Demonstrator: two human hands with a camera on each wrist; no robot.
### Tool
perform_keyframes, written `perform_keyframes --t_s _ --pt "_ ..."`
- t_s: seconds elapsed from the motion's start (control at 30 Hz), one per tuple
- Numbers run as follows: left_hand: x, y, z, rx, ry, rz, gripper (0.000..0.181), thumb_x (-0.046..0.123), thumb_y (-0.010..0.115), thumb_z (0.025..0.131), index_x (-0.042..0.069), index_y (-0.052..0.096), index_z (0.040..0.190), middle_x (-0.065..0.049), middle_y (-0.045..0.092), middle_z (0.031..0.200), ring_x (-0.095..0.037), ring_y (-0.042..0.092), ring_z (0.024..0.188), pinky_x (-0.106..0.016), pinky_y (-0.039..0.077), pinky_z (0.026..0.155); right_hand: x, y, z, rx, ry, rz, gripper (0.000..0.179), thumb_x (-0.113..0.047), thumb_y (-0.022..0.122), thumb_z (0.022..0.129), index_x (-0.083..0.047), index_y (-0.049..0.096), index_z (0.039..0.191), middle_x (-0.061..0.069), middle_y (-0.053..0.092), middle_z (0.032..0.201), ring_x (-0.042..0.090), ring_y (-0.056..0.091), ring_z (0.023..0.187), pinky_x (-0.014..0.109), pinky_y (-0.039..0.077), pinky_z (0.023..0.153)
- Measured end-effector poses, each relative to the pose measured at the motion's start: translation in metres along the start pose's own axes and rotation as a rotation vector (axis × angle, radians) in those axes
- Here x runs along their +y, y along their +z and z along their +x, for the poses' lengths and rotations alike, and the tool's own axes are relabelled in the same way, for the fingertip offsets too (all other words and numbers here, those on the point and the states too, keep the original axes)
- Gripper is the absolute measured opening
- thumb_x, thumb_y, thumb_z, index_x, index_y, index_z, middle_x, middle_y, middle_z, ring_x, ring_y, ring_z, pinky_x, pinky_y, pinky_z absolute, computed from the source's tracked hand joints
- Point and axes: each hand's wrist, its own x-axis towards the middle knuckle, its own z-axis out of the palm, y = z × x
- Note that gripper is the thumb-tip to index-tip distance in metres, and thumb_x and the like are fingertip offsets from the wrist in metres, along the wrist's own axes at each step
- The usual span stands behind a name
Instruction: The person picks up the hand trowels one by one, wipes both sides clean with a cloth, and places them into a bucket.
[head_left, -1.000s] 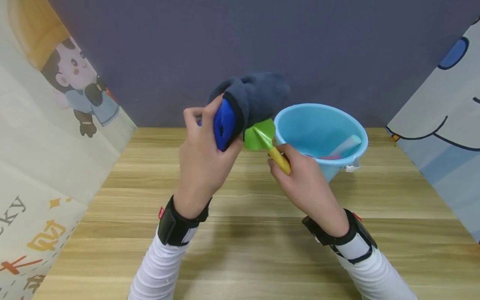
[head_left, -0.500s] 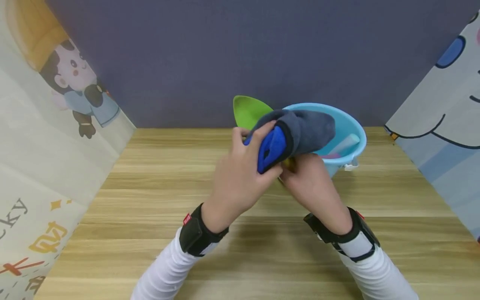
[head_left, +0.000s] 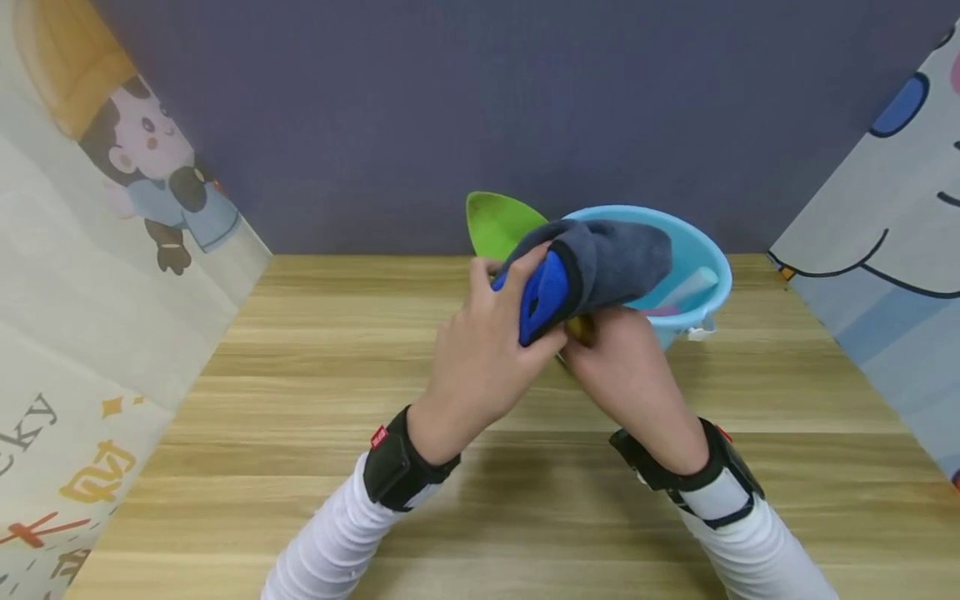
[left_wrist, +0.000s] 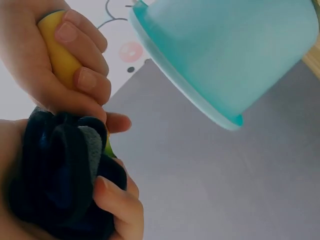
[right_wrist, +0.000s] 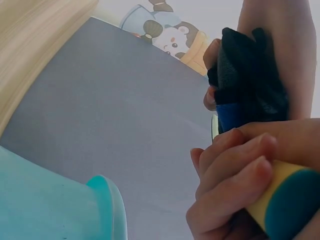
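My left hand (head_left: 480, 358) grips a bunched grey cloth (head_left: 626, 258) with a bright blue side and black edging. Curled around the yellow handle (left_wrist: 60, 55) of a toy shovel (head_left: 498, 223) are the fingers of my right hand (head_left: 626, 362). The shovel's green blade points up and left behind the cloth, and its neck is hidden there. Both hands are close together above the table, the cloth lying over the shovel near the right hand. In the right wrist view the handle's teal end (right_wrist: 295, 205) sticks out below the right hand's fingers.
A light blue bucket (head_left: 708, 242) stands behind the right hand, with a pale blue tube-like piece (head_left: 690, 287) and something pink (head_left: 663, 311) inside. The wooden table (head_left: 315, 375) meets a dark wall (head_left: 360, 125) at the back. Cartoon-printed sheets flank both sides.
My left hand has moved right and down with the cloth, now beside my right hand. The shovel blade has tilted up behind the cloth. Over the last half second little has moved.
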Motion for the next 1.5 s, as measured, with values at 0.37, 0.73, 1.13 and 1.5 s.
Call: perform_keyframes --t_s 0.37,0.73,1.13,1.5 --pt "-0.002 0.001 0.003 0.032 -0.02 0.042 0.078 0.04 0.077 0.088 0.038 0.034 0.154 -0.017 0.046 0.133 -0.032 0.067 0.074 -0.045 0.055 0.057 -0.003 0.002 0.0 0.001 -0.024 -0.046 0.039 -0.007 0.06 0.098 -0.005 0.058 0.136 0.014 0.066 0.112 0.03 0.061 0.098 0.046 0.049 0.09" --pt "-0.007 -0.002 0.004 0.09 -0.021 0.08 0.076 0.04 0.076 0.09 0.036 0.035 0.153 -0.018 0.047 0.13 -0.029 0.066 0.067 -0.041 0.054 0.051 -0.005 0.004 0.0 -0.002 -0.063 -0.087 0.028 -0.007 0.056 0.099 -0.006 0.058 0.127 0.009 0.058 0.088 0.023 0.055 0.072 0.036 0.044 0.066" --pt "-0.011 -0.005 0.004 0.111 -0.023 0.084 0.076 0.039 0.076 0.09 0.036 0.034 0.154 -0.018 0.047 0.13 -0.029 0.067 0.069 -0.042 0.057 0.053 -0.007 0.006 -0.001 -0.003 -0.061 -0.095 0.032 -0.009 0.057 0.098 -0.008 0.057 0.13 0.01 0.061 0.097 0.025 0.056 0.076 0.036 0.046 0.069" --pt "-0.015 -0.007 0.007 0.148 -0.011 0.097 0.073 0.039 0.074 0.091 0.035 0.035 0.153 -0.019 0.048 0.128 -0.031 0.069 0.074 -0.044 0.058 0.056 -0.009 0.006 -0.003 0.006 -0.081 -0.08 0.035 -0.011 0.061 0.099 -0.008 0.055 0.133 0.01 0.061 0.101 0.026 0.057 0.082 0.038 0.047 0.072"
